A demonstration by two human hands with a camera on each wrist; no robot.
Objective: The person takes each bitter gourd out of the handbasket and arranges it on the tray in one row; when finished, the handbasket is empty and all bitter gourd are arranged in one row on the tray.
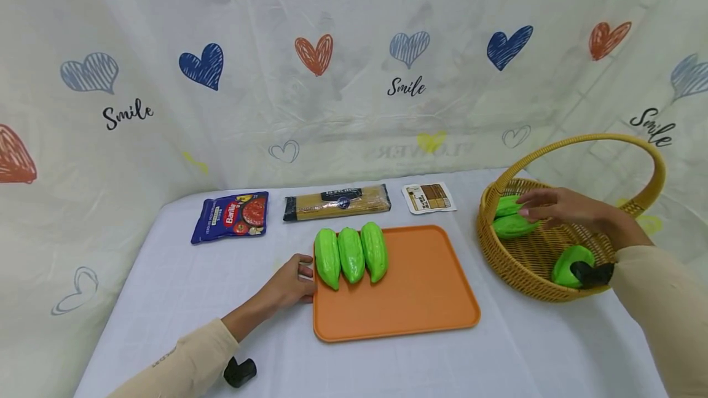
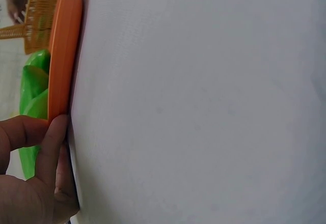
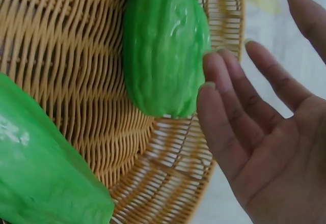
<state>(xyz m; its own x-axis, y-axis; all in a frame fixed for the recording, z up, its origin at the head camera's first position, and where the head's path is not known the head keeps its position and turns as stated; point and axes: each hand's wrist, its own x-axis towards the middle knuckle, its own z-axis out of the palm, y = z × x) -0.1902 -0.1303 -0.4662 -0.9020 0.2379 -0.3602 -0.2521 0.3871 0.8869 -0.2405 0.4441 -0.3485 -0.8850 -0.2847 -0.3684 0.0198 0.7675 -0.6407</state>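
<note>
An orange tray (image 1: 409,303) lies on the table, three glossy green ridged gourds (image 1: 351,255) side by side along its left part. My left hand (image 1: 290,281) grips the tray's left edge; in the left wrist view, thumb and fingers (image 2: 51,145) pinch the rim. On the right stands a wicker basket (image 1: 500,266) with a tall handle. Over its inside hovers my right hand (image 1: 564,206), fingers spread and holding nothing. Close to those fingertips is a green gourd (image 3: 163,46). Another gourd (image 1: 568,263) lies near the basket's front, partly covered by the wrist camera.
Along the back of the table lie a blue Barilla sauce pouch (image 1: 232,217), a pack of spaghetti (image 1: 343,202) and a small white-and-brown packet (image 1: 428,198). A white curtain printed with hearts (image 1: 315,54) hangs behind. The basket's handle (image 1: 586,138) arches above the right hand.
</note>
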